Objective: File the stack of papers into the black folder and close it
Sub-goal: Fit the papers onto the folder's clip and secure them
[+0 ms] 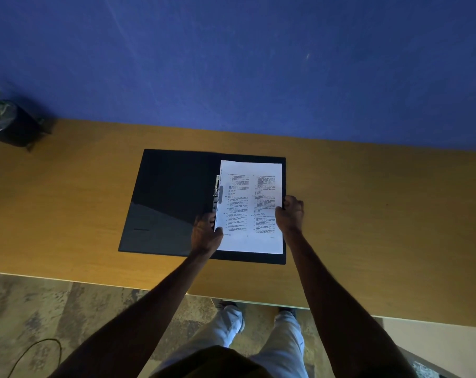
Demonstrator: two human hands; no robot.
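Head view: the black folder (163, 203) lies open on the table (367, 227), with the stack of papers (249, 208) on its right half, long axis running away from the person. The left hand (205, 233) has its grip clamped on the stack's left edge, and the right hand (291, 214) on the right edge.

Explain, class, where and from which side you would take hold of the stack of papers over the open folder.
Grip the papers by both long edges, low down, as the left hand and right hand do now. Come from the sides: the clip occupies the spine edge higher up, and the folder lies flat beneath.
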